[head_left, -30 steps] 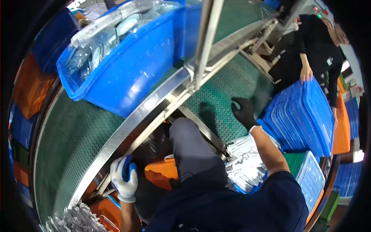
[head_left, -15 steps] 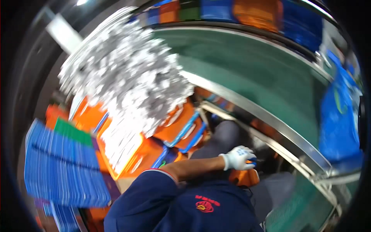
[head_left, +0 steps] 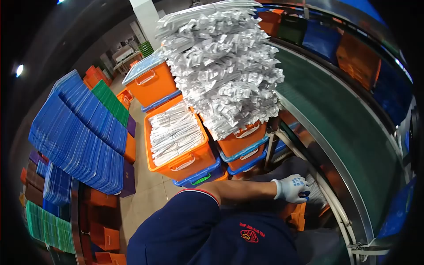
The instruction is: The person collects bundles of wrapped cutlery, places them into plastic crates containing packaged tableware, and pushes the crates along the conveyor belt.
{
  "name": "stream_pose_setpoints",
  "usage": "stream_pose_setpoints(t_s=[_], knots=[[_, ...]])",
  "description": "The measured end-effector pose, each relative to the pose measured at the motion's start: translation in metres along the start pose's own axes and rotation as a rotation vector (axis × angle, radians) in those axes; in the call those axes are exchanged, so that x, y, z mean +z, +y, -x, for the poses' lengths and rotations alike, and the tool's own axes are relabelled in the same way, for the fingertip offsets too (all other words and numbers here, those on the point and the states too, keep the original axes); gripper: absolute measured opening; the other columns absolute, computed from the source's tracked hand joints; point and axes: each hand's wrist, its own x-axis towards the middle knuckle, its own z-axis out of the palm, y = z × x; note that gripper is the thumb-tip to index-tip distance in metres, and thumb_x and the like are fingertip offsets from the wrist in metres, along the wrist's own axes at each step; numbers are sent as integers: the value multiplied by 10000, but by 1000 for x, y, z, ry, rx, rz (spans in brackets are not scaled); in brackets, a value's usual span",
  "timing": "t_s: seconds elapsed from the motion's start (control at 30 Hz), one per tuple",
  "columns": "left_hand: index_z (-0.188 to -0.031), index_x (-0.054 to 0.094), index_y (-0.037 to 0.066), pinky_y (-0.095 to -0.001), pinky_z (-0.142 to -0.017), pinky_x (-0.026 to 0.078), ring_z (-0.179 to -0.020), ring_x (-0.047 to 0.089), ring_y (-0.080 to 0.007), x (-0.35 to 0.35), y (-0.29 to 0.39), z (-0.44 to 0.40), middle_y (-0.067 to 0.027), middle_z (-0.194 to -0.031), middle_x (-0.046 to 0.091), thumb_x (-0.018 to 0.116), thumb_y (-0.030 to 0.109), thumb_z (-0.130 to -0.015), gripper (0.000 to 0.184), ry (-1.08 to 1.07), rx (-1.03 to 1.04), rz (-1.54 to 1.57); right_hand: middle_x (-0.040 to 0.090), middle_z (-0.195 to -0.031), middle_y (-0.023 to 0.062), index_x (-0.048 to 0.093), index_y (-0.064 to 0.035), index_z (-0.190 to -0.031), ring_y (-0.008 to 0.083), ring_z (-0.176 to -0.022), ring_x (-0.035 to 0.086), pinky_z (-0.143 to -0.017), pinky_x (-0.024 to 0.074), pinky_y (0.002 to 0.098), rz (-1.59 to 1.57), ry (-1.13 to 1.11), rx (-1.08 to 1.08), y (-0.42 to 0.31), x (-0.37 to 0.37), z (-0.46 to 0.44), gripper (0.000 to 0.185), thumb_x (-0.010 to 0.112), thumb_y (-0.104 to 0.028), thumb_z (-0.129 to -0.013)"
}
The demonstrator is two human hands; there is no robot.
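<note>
My left hand (head_left: 291, 188), in a white glove with blue dots and blue fingertips, reaches across in front of my body at the lower right. Its fingers are curled; what they hold, if anything, is hidden. Just under it is an orange plastic piece (head_left: 297, 216), perhaps part of a bin. Silvery-white packets (head_left: 314, 192) lie partly hidden beyond the hand, beside the conveyor frame. My right hand is out of view.
An orange bin (head_left: 181, 164) full of bundled white packets stands ahead. Behind it rises a tall stack of silvery packets (head_left: 225, 75) on orange bins. Stacked blue lids (head_left: 84, 137) stand left. The green conveyor belt (head_left: 335, 106) runs along the right, with its metal edge (head_left: 329, 150) close by.
The view has swung left and up, showing more floor and the stacks more upright. My gloved left hand stays low before my body, fingers still curled.
</note>
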Motion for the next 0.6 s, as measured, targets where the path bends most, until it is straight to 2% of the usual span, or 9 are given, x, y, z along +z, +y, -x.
stream_pose_setpoints(t_s=[0.07,0.13,0.2,0.3,0.37,0.47,0.57,0.6], knots=[[-835,691,131,-431,-814,471,-909,645,-325,8,1,-3,-94,-916,664,685,384,-820,253,149,77,43,630,-1241,177,608,-133,-1265,361,-1201,570,-1027,444,480,15,0,-77,-13,-2,-7,464,642,-376,-872],[-808,685,135,-437,-789,476,-896,646,-328,14,1,-4,-95,-906,666,691,380,-817,245,173,101,18,630,-1234,176,611,-131,-1256,359,-1197,571,-1027,443,481,31,-1,-137,-24,-3,-7,452,638,-375,-877],[-845,691,137,-435,-781,484,-888,645,-333,11,5,-6,-105,-895,664,698,366,-811,232,97,132,13,631,-1227,176,614,-128,-1246,357,-1193,572,-1027,441,483,60,1,-193,-32,-3,-8,440,634,-375,-883],[-870,686,137,-445,-788,491,-888,641,-342,5,16,-8,-113,-878,658,700,353,-812,224,121,173,57,632,-1216,175,618,-124,-1232,354,-1186,574,-1027,439,486,110,4,-277,-38,-2,-7,422,629,-373,-891],[-1006,693,105,-428,-892,467,-981,629,-334,5,17,-7,-116,-1020,664,712,401,-834,343,89,166,63,633,-1209,175,621,-122,-1223,353,-1182,575,-1027,438,487,150,25,-315,-40,-2,-4,411,625,-373,-897],[-1120,679,126,-439,-907,471,-1009,618,-337,12,12,-10,-131,-1045,656,701,403,-842,393,-71,100,-22,634,-1198,174,626,-118,-1209,350,-1175,576,-1027,436,490,270,80,-365,-42,6,12,396,620,-371,-905],[-1119,689,110,-434,-907,476,-1000,625,-333,27,9,-12,-133,-1041,659,649,403,-907,364,-46,124,-41,635,-1188,173,630,-115,-1196,347,-1168,578,-1027,433,493,430,138,-369,-32,12,39,381,614,-370,-914],[-1110,693,103,-435,-905,480,-994,628,-343,12,22,-18,-138,-1026,659,642,402,-914,361,-160,113,-21,635,-1184,173,632,-113,-1191,346,-1166,578,-1027,433,494,492,147,-371,-27,17,52,376,612,-370,-917]])
